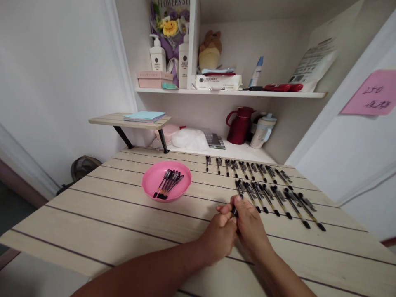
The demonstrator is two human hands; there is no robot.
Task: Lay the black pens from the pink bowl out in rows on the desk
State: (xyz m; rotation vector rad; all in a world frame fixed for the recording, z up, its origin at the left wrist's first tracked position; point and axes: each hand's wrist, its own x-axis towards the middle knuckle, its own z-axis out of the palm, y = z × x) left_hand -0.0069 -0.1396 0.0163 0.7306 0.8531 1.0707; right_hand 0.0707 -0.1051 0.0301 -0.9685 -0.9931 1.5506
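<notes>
Gripping a dark pen (235,212) between my left hand (220,236) and my right hand (250,218), I see only a short stretch of it; my fingers and palms hide the rest. I cannot tell which end is up, nor whether anything else sits inside my grip. Both hands are together, fingers curled and clamped on the pen, my right thumb lying over it. My forearms run out of view at the bottom. Some of my fingers overlap so closely that I cannot sort them all out.

I hold the pen to the right of the pink dish (151,177) and on my side of it, above the table (108,206). Inside the dish lies a bunch of pens (169,182), so overlapped that I cannot count them surely. To the dish's right are a far row of pens (234,168) and a near row of pens (268,200); my right hand is just beside the near row's closest pen and covers part of it. The marks on them all are too small to read.

Left of the dish, past the table's edge, a dark rounded thing (85,167) is partly hidden. Beyond the dish, a white bag (190,139) covers part of something pink (167,131).
</notes>
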